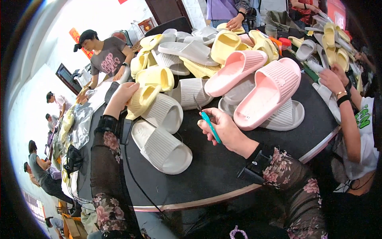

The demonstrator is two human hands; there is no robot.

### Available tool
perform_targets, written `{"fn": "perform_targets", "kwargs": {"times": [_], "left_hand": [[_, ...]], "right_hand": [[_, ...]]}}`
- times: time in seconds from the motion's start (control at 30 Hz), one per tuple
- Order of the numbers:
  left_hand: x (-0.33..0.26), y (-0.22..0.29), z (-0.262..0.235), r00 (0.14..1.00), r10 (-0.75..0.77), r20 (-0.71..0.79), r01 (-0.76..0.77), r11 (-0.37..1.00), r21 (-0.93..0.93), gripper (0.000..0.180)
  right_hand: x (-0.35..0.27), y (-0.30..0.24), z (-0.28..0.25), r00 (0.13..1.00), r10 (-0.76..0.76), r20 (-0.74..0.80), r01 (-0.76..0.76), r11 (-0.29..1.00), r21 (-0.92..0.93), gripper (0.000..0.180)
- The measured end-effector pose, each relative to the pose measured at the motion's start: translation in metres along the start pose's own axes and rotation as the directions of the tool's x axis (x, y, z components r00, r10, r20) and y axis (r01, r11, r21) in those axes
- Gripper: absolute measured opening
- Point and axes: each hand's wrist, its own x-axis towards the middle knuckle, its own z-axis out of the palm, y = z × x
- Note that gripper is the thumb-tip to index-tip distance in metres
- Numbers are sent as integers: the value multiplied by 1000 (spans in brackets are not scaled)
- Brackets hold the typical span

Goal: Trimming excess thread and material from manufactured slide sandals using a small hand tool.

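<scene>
My left hand (123, 96) is closed on the edge of a yellow slipper (144, 99) at the left of the pile. Between the fingers of my right hand (229, 133) is a pair of small scissors (209, 124) with a teal handle, its pointed metal tip angled up and left. Below the yellow slipper, a light grey slipper (163, 147) lies on the black table, and another grey slipper (165, 113) overlaps it. Just right of my right hand, a pink slipper (268, 93) rests on a grey one (286, 115). A second pink slipper (236, 71) sits behind it.
A heap of grey and yellow slippers (191, 51) covers the back of the black table (215, 171). Co-workers stand at the far left, behind the heap and at the right; a neighbour's hands (334, 77) handle slippers there. A black cable (137, 183) runs down from my left wrist.
</scene>
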Motion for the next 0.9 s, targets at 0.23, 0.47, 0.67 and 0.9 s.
{"fn": "perform_targets", "kwargs": {"times": [0.23, 0.47, 0.67, 0.9], "left_hand": [[21, 2, 17, 969, -148, 196, 194, 951, -242, 29], [8, 6, 15, 968, -99, 231, 208, 831, -515, 17], [-18, 15, 10, 990, -21, 137, 107, 748, -655, 14], [-97, 54, 29, 980, 165, 110, -63, 788, -613, 31]], "right_hand": [[1, 1, 2, 1000, 14, 20, -14, 1000, 26, 47], [1, 3, 4, 998, 0, 60, 3, 999, -44, 50], [-1, -3, 7, 999, -42, 1, 42, 999, 20, 47], [-7, -8, 3, 966, -256, -20, 254, 965, -69, 47]]}}
